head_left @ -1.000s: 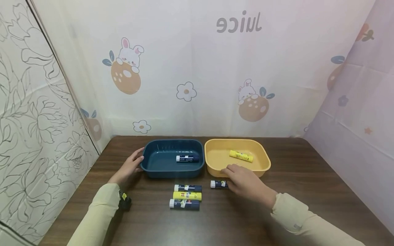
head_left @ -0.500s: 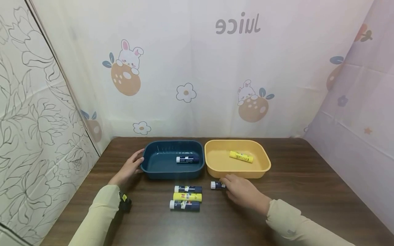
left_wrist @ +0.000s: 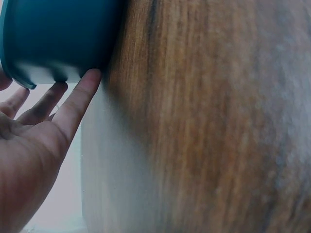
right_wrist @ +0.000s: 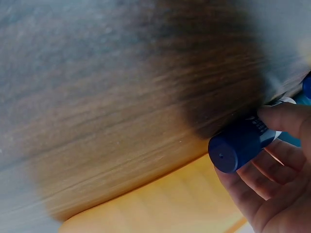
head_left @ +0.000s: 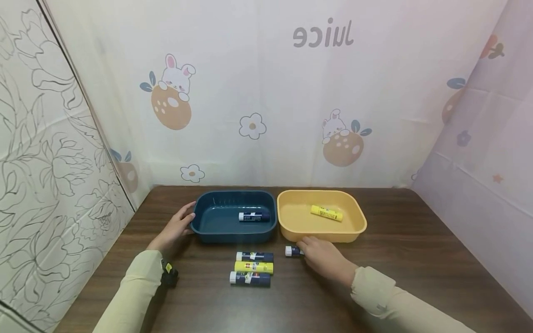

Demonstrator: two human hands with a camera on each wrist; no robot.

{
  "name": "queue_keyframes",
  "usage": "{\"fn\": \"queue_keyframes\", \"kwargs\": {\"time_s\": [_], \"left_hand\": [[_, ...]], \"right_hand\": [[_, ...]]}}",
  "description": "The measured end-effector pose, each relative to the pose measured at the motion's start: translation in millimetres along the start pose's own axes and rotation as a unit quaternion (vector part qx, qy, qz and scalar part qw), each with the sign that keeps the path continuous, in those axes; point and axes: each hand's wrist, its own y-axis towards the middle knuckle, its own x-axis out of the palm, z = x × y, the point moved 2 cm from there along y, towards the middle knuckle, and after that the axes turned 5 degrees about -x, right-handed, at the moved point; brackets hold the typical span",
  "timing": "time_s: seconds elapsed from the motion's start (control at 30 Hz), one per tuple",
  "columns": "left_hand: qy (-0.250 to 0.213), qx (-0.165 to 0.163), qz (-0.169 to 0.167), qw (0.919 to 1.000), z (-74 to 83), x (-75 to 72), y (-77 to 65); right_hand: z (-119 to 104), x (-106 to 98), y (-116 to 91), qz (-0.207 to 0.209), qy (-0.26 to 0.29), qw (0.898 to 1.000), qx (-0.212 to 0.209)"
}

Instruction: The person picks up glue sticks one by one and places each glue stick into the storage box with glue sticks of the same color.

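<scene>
With thumb and fingers my right hand [head_left: 326, 260] pinches a dark blue glue stick [head_left: 293, 251] just in front of the yellow tray [head_left: 321, 235]. Its white-capped end shows in the head view; the right wrist view shows its blue base [right_wrist: 227, 154] between thumb and fingers. Extended fingers of my left hand [head_left: 174, 230] touch the left end of the dark blue tray [head_left: 233, 237]. Inside that tray lies a navy glue stick [head_left: 254, 217]. A yellow glue stick [head_left: 326, 213] lies in the yellow tray.
In front of the trays, a navy glue stick [head_left: 255, 256], a yellow one [head_left: 254, 267] and another navy one [head_left: 250, 278] lie side by side on the brown wooden table [head_left: 291, 305]. A patterned curtain [head_left: 287, 92] hangs behind the table.
My right hand has moved slightly left and down, from over the yellow tray's front rim onto the glue stick before it. The left hand stays at the blue tray.
</scene>
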Motion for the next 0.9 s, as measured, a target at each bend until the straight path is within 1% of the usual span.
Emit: {"fn": "queue_keyframes", "kwargs": {"time_s": [0.17,0.4,0.63,0.9], "left_hand": [[0.0,-0.002,0.001,1.0,-0.6,-0.1,-0.4],[-0.007,-0.004,-0.002,1.0,-0.9,-0.4,0.7],[-0.013,-0.002,-0.004,0.9999,-1.7,-1.7,2.6],[-0.017,-0.007,-0.004,0.9998,-2.7,-2.6,4.1]], "right_hand": [[-1,1,0,-0.008,0.001,1.0,-0.005],[-4,-1,0,-0.001,0.002,1.0,-0.012],[-5,-19,7,0.008,0.007,0.999,-0.031],[-7,-41,23,-0.035,0.019,0.999,-0.034]]}}
